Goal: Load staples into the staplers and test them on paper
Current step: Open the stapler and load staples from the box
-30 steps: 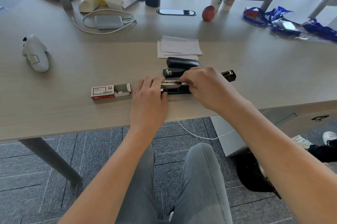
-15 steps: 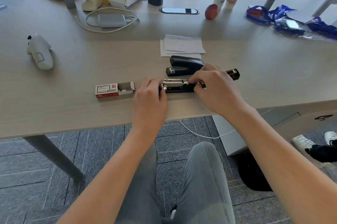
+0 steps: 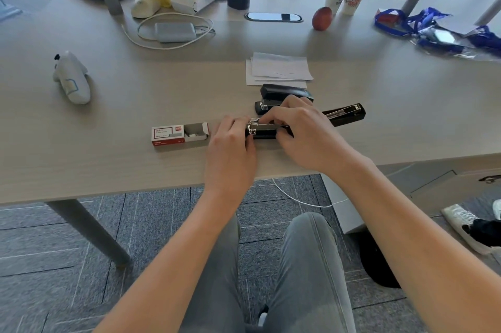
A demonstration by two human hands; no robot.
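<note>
1. Two staplers are on the desk (image 3: 113, 143). An opened stapler (image 3: 264, 130) lies near the front edge between both hands, and a closed stapler (image 3: 282, 94) sits just behind it.
2. Long axis: the opened stapler's metal staple channel (image 3: 260, 126) runs left to right, roughly parallel to the desk edge. Its lid (image 3: 344, 114) is swung back and points to the right and slightly away.
3. Left hand (image 3: 230, 151): fingers curled against the left, nose end of the opened stapler, apparently steadying it. The contact itself is hidden behind the knuckles.
4. Right hand (image 3: 301, 132): placed over the middle and rear of the channel, fingertips pinched together right at it. Whether they hold a staple strip cannot be told; nothing shows between them.
5. Staple box (image 3: 179, 134): lies open just left of the left hand, its tray end facing the stapler, a few strips showing inside.
6. Paper (image 3: 279, 68): a small stack lies behind the closed stapler, away from the person, apart from both hands.
7. Judgement: loading of the first stapler appears to be in hand. The right hand is nearer the channel and the lid, so any seating of staples would run along that left-right axis, and closing would bring the lid leftward over the channel. The left hand is nearer the box.
</note>
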